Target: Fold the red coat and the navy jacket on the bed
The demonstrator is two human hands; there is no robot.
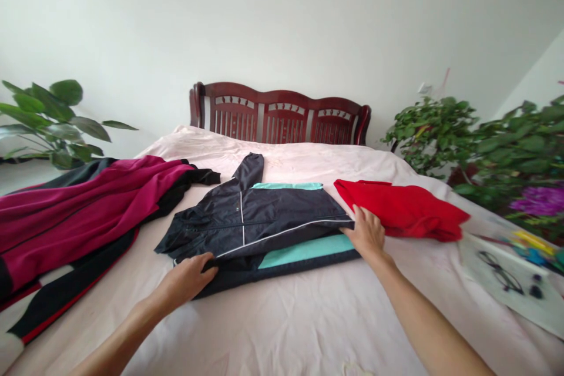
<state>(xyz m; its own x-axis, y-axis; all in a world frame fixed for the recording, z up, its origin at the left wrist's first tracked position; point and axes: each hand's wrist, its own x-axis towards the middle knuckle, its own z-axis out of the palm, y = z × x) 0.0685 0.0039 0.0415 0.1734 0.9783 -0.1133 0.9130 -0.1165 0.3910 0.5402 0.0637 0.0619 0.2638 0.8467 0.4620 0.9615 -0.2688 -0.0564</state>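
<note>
Navy jacket [259, 217] lies held between left hand [187, 279] and right hand [363, 235].

No text, label, brand or number can be read on the jacket [251, 217] or anywhere else in view.
</note>
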